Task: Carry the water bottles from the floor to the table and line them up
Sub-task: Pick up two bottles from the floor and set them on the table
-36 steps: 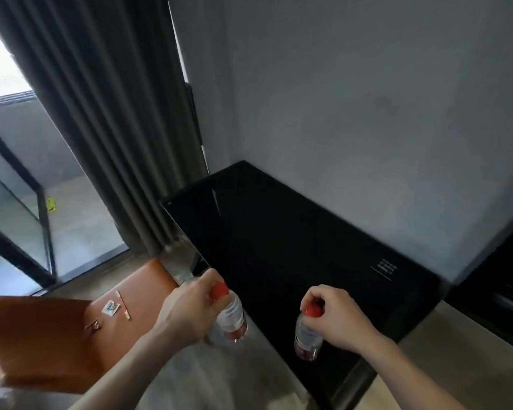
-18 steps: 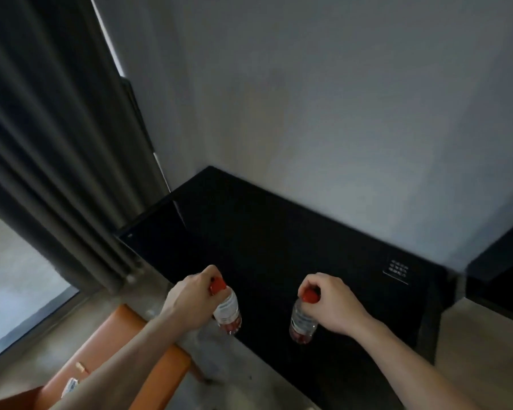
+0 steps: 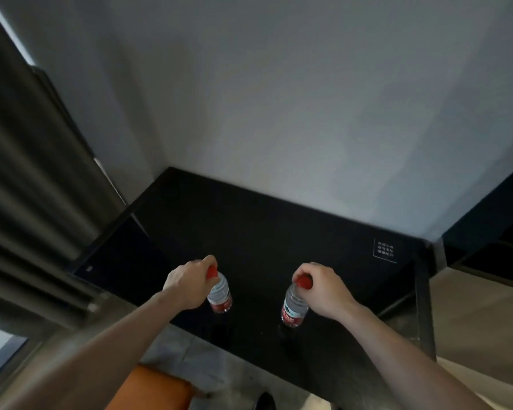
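Note:
I hold two small clear water bottles with red caps and red labels over the black table (image 3: 279,232). My left hand (image 3: 187,284) grips the left bottle (image 3: 219,295) by its cap and neck. My right hand (image 3: 323,291) grips the right bottle (image 3: 292,309) the same way. Both bottles hang roughly upright above the table's near part, about a hand's width apart. Whether their bases touch the tabletop cannot be told.
A grey wall rises behind the table. Dark curtains (image 3: 27,187) hang at the left. An orange seat (image 3: 151,389) stands on the floor below the table's near edge. A small white printed square (image 3: 384,250) marks the table's right end. A dark shelf unit (image 3: 492,232) adjoins on the right.
Both hands have carried the bottles forward from beside the table's edge to above its top. My view has swung right and up, so the window and most of the orange seat have left the frame.

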Action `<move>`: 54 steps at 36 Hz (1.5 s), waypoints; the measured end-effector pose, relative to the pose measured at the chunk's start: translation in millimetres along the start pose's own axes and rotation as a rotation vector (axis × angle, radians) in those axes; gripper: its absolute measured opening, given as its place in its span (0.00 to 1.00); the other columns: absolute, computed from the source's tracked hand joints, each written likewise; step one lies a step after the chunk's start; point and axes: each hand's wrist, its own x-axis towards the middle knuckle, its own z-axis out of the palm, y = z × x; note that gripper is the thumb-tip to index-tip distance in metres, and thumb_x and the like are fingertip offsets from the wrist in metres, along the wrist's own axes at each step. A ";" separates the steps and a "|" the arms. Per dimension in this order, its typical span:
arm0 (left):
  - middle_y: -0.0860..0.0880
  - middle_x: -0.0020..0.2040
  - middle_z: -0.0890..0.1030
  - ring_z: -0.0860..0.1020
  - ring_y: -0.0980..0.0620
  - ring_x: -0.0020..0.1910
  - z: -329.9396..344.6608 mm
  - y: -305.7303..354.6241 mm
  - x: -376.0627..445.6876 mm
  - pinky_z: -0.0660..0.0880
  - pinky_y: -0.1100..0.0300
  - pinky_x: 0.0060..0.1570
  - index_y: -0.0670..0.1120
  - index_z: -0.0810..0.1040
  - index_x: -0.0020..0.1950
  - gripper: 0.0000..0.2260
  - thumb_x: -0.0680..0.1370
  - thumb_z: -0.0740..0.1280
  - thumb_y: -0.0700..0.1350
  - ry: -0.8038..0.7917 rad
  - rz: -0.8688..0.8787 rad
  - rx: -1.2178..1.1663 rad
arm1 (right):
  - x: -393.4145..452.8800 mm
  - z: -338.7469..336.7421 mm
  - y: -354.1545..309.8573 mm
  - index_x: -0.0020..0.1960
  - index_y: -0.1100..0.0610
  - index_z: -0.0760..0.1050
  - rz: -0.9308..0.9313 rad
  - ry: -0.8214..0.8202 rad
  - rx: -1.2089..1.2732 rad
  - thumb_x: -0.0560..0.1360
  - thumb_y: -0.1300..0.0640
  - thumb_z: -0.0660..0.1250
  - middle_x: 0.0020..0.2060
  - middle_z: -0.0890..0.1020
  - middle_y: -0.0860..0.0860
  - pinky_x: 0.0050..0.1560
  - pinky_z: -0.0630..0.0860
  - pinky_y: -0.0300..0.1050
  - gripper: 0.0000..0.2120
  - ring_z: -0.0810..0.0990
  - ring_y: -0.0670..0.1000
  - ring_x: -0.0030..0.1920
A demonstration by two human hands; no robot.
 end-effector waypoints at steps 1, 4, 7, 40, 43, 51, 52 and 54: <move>0.55 0.44 0.78 0.78 0.56 0.39 0.2 -1.5 4.3 0.73 0.59 0.37 0.59 0.67 0.51 0.04 0.81 0.61 0.56 0.001 -0.001 0.008 | 4.6 0.5 1.1 0.47 0.40 0.76 -0.005 -0.001 -0.009 0.75 0.54 0.73 0.49 0.77 0.39 0.46 0.78 0.37 0.10 0.79 0.41 0.48; 0.55 0.48 0.77 0.77 0.55 0.40 2.3 -4.5 15.4 0.73 0.58 0.39 0.59 0.67 0.53 0.03 0.82 0.61 0.54 0.003 0.001 0.040 | 13.3 3.0 5.8 0.47 0.40 0.75 -0.005 -0.016 -0.020 0.75 0.53 0.72 0.49 0.76 0.39 0.48 0.78 0.38 0.09 0.78 0.41 0.49; 0.56 0.49 0.76 0.77 0.55 0.41 2.9 -4.8 25.1 0.76 0.56 0.41 0.59 0.68 0.54 0.03 0.82 0.60 0.54 0.022 -0.015 0.044 | 18.4 6.2 12.1 0.47 0.39 0.74 0.003 -0.025 -0.031 0.75 0.53 0.72 0.49 0.76 0.39 0.52 0.79 0.42 0.10 0.78 0.42 0.51; 0.56 0.46 0.77 0.78 0.58 0.43 -98.2 -97.3 178.2 0.75 0.64 0.41 0.58 0.76 0.44 0.08 0.77 0.67 0.44 -0.025 0.192 -0.078 | 134.0 10.8 -48.7 0.47 0.37 0.76 0.135 0.070 -0.009 0.75 0.56 0.71 0.50 0.74 0.38 0.44 0.71 0.33 0.13 0.77 0.41 0.49; 0.56 0.46 0.75 0.77 0.58 0.42 -117.5 -123.3 214.1 0.73 0.65 0.40 0.57 0.76 0.46 0.08 0.76 0.66 0.43 -0.024 0.253 -0.044 | 164.3 17.3 -72.9 0.47 0.39 0.77 0.176 0.097 0.033 0.75 0.57 0.70 0.51 0.75 0.39 0.46 0.75 0.35 0.11 0.78 0.43 0.48; 0.57 0.46 0.72 0.76 0.56 0.44 -158.3 -199.1 305.9 0.69 0.62 0.43 0.59 0.73 0.47 0.10 0.73 0.70 0.45 -0.018 0.342 -0.009 | 244.4 38.6 -139.7 0.44 0.39 0.76 0.240 0.181 0.043 0.76 0.58 0.68 0.50 0.75 0.39 0.48 0.77 0.37 0.12 0.78 0.43 0.50; 0.57 0.46 0.73 0.76 0.55 0.44 -162.9 -207.0 313.9 0.70 0.60 0.44 0.59 0.73 0.47 0.10 0.73 0.70 0.44 -0.014 0.349 -0.005 | 252.6 40.8 -148.0 0.44 0.39 0.76 0.242 0.193 0.041 0.76 0.58 0.68 0.50 0.75 0.39 0.46 0.76 0.36 0.12 0.78 0.43 0.49; 0.56 0.45 0.73 0.76 0.53 0.44 -171.1 -220.4 327.7 0.71 0.58 0.44 0.58 0.73 0.45 0.11 0.72 0.70 0.43 0.001 0.363 -0.004 | 266.9 45.1 -163.4 0.43 0.40 0.76 0.250 0.219 0.039 0.76 0.58 0.68 0.49 0.76 0.40 0.44 0.73 0.34 0.12 0.79 0.42 0.47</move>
